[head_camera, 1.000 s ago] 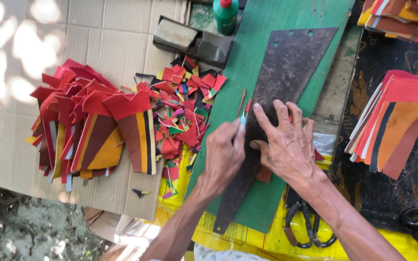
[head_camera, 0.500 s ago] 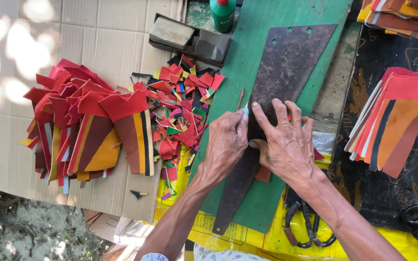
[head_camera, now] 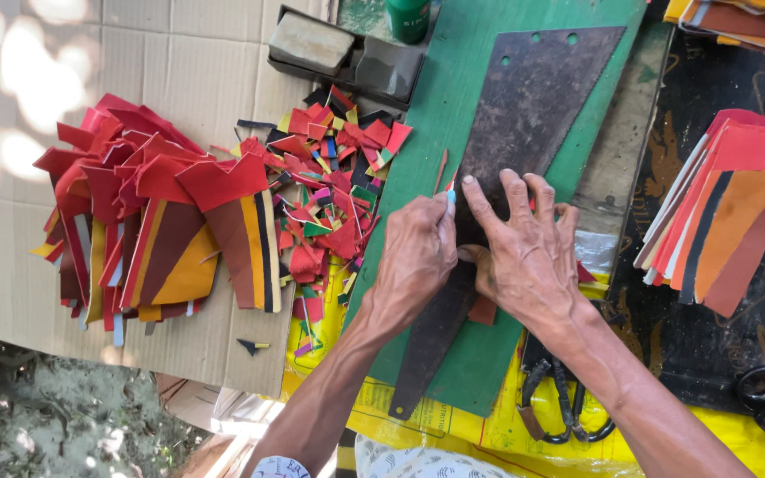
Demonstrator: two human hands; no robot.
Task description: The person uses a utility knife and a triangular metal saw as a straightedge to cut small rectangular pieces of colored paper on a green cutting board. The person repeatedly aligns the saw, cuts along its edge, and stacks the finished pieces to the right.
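- Well left of the hands, a stack (head_camera: 148, 230) of red and orange cut pieces lies on cardboard (head_camera: 179, 62); loose scraps (head_camera: 329, 186) reach nearly to the left hand.
- The left hand (head_camera: 416, 252) is closed around a small blade (head_camera: 451, 202) at the plate's edge.
- The right hand (head_camera: 524, 252) lies flat, fingers spread, pressing the dark triangular plate (head_camera: 524, 106) onto the green board (head_camera: 440, 115).
- Risk: the blade could slip toward the right fingers, or the plate could shift.
- Room is tight: scissors (head_camera: 560, 412) lie under the right wrist, more pieces (head_camera: 719, 212) to its right.

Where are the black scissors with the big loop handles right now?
In the head view, the black scissors lie near the bottom, just under the right hand's wrist, on the yellow sheet.
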